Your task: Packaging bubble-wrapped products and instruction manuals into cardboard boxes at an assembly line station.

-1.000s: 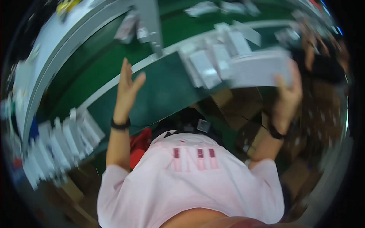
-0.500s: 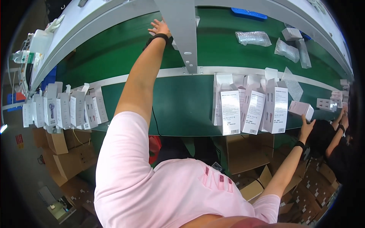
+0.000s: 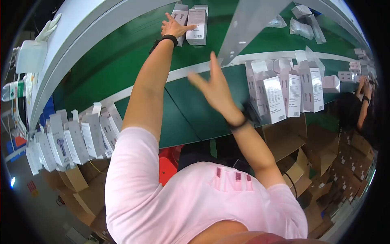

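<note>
At the far side of the green conveyor belt, my left hand (image 3: 174, 29) reaches out with spread fingers. It lies over a white box (image 3: 180, 16) with printed pictures, and its thumb touches a second white box (image 3: 198, 22) beside it. Neither box is lifted. My right hand (image 3: 217, 89), partly smeared by motion, hangs over the near edge of the belt. Its thumb and fingers are apart and nothing shows in them. To its right stands a group of upright white boxes (image 3: 274, 99) with raised flaps.
Another row of upright white boxes (image 3: 67, 144) stands at the left. A grey metal post (image 3: 248, 30) rises beyond my right hand. Clear bubble bags (image 3: 301, 29) lie at the far right, and a closed white box (image 3: 331, 83) lies nearer. Open cartons (image 3: 284, 132) are below; a co-worker's hands (image 3: 365, 89) are at right.
My right hand has let go of the white box at the right and swung to the middle. My left hand is now on the two far boxes, which the post mostly hid before. The view has shifted.
</note>
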The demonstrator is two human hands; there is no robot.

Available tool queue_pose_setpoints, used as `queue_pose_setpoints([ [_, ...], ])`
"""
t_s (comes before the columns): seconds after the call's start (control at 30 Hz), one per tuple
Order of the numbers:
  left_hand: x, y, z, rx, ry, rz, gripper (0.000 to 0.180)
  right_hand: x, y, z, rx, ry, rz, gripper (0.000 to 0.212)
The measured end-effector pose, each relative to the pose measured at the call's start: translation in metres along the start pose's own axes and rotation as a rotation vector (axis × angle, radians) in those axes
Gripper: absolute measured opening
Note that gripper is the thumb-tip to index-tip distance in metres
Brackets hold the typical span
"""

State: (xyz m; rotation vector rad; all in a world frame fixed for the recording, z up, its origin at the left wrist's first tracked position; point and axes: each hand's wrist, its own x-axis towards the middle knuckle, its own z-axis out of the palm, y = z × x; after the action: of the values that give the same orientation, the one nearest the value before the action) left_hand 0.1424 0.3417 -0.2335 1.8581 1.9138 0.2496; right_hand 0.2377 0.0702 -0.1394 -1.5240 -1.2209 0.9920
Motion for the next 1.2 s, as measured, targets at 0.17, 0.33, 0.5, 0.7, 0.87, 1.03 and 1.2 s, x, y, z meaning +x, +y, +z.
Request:
queue_pose_setpoints([
  [0.17,0.032,-0.051,-0.016,-0.313,-0.221,0.062,0.096,0.149,0.083,0.098,-0.079,0.620,0.143,0.090],
  [0.33,-0.034,-0.068,-0.019,-0.378,0.037,0.087,0.071,0.139,0.094,0.095,0.223,0.397,0.099,0.057],
  [0.5,-0.209,-0.094,-0.081,-0.712,0.280,0.382,0.070,-0.005,0.038,0.084,0.325,0.220,-0.139,0.061],
  [0.7,-0.371,-0.114,-0.067,-0.817,-0.003,0.321,0.080,-0.172,0.019,0.021,-0.115,0.112,-0.012,0.076],
  [0.87,-0.363,-0.114,-0.057,-0.680,-0.515,0.011,0.077,-0.178,0.030,-0.023,0.043,0.227,0.492,0.054],
  [1.03,-0.303,-0.120,-0.085,-0.386,-0.671,0.077,0.070,-0.150,0.107,-0.067,-0.112,0.364,0.411,0.053],
  [1.2,-0.307,-0.127,-0.117,-0.323,-0.637,0.074,0.066,-0.170,0.111,-0.039,-0.629,0.378,0.230,0.074],
])
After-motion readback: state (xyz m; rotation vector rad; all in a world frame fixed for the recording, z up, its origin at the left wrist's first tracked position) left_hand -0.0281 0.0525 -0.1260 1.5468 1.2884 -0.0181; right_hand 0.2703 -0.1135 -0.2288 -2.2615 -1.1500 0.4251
